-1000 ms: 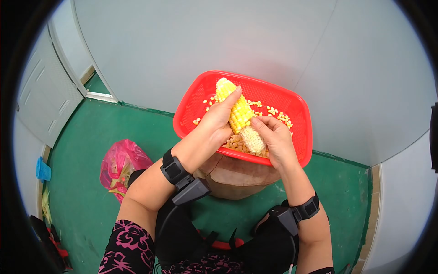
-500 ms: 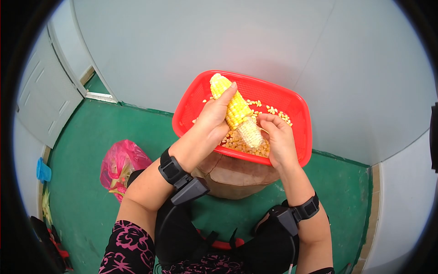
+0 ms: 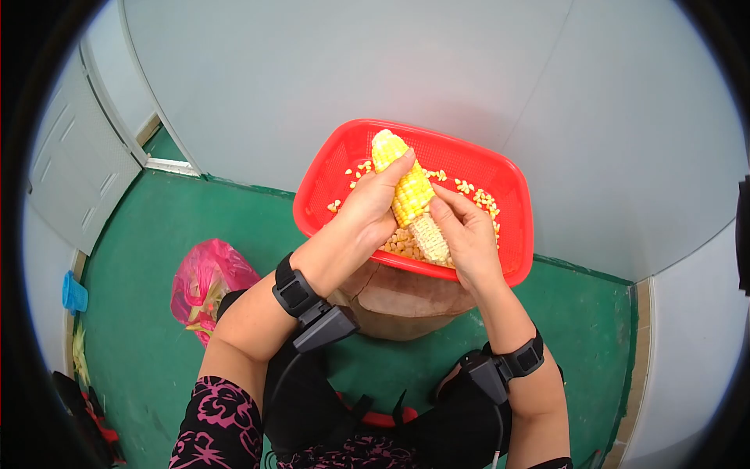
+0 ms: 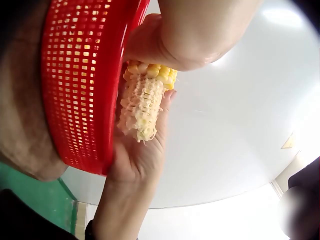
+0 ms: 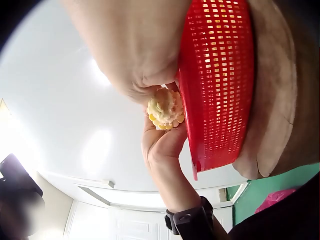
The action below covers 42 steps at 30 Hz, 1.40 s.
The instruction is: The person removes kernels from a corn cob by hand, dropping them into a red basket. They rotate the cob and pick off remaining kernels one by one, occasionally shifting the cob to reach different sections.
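An ear of corn (image 3: pixel 412 195) slants over a red basket (image 3: pixel 517 227) in the head view. Its upper part carries yellow kernels; the lower end is a bare, pale cob (image 4: pixel 142 107). My left hand (image 3: pixel 373 207) grips the ear from the left, thumb lying along its upper side. From the right, my right hand (image 3: pixel 474 238) pinches the ear with thumb and fingers where the kernel rows meet the bare part. Loose kernels (image 3: pixel 404 245) lie in the basket below. The right wrist view shows the bare cob tip (image 5: pixel 165 106) end-on between the hands.
The basket stands on a brown, stump-like block (image 3: pixel 398 301) in front of my knees. On the green floor (image 3: pixel 141 313) to the left sits a pink plastic bag (image 3: pixel 211 277) with husks. A grey wall (image 3: pixel 437 62) rises close behind the basket.
Half a second ago the right hand was slightly off the cob and the ear was further left. Now the ear has swung back right and the right thumb is on the kernels again.
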### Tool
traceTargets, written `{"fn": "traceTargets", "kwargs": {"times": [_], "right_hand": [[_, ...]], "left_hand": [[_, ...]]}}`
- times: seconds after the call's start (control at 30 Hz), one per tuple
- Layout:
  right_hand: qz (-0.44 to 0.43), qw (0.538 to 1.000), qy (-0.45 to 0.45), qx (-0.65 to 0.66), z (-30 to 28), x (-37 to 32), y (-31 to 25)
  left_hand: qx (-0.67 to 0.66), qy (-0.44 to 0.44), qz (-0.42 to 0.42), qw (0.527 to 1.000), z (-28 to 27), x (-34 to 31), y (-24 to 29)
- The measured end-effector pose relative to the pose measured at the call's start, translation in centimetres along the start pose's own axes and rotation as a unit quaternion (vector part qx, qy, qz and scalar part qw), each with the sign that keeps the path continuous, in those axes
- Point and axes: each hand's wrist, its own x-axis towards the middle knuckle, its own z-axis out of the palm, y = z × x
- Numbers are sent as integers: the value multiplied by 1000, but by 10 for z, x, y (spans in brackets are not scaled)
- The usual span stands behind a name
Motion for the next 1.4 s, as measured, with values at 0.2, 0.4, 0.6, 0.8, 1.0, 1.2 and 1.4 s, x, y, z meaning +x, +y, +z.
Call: {"fn": "traceTargets", "kwargs": {"times": [0.2, 0.4, 0.6, 0.8, 1.0, 1.2, 1.4], "right_hand": [[59, 996, -8, 60, -6, 3, 1], [116, 991, -1, 73, -7, 3, -7], [16, 999, -27, -13, -5, 5, 6], [16, 1000, -1, 1, -2, 2, 2], [81, 992, 18, 99, -9, 7, 6], [57, 998, -1, 27, -3, 2, -3], [111, 986, 8, 126, -12, 4, 0]], "left_hand": [[15, 3, 10, 1000, 2, -2, 0], [12, 9, 24, 1000, 3, -2, 3], [6, 18, 24, 1000, -2, 1, 2], [28, 3, 23, 999, 1, -2, 1], [-6, 1, -8, 1000, 5, -6, 4], [-21, 11, -6, 1000, 0, 3, 2], [-59, 34, -37, 997, 4, 0, 7]]}}
